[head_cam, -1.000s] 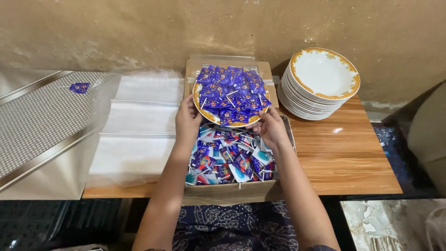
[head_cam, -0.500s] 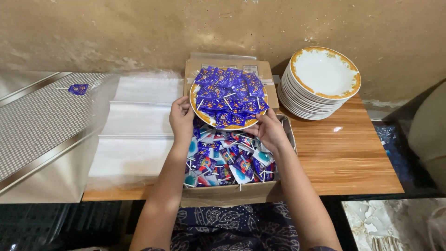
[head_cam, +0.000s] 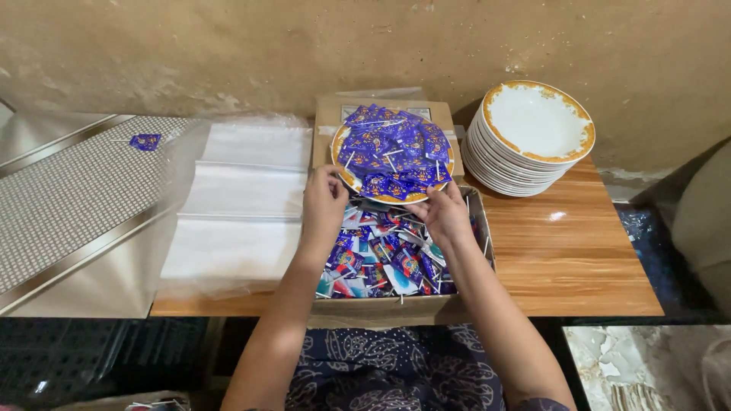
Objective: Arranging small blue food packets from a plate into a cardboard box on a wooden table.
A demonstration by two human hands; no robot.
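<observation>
Both my hands hold a white plate with a gold rim above an open cardboard box. The plate is heaped with blue-wrapped lollipops. My left hand grips its near left edge. My right hand grips its near right edge. Inside the box lie many more wrapped lollipops, blue and mixed colours, their white sticks showing.
A stack of matching gold-rimmed plates stands at the back right of the wooden table. Folded clear plastic bags lie left of the box. A metal perforated surface with one blue wrapper sits far left. A wall runs behind.
The plate of lollipops has stayed over the box, shifting slightly away from me. Both hands keep their hold on its near edge.
</observation>
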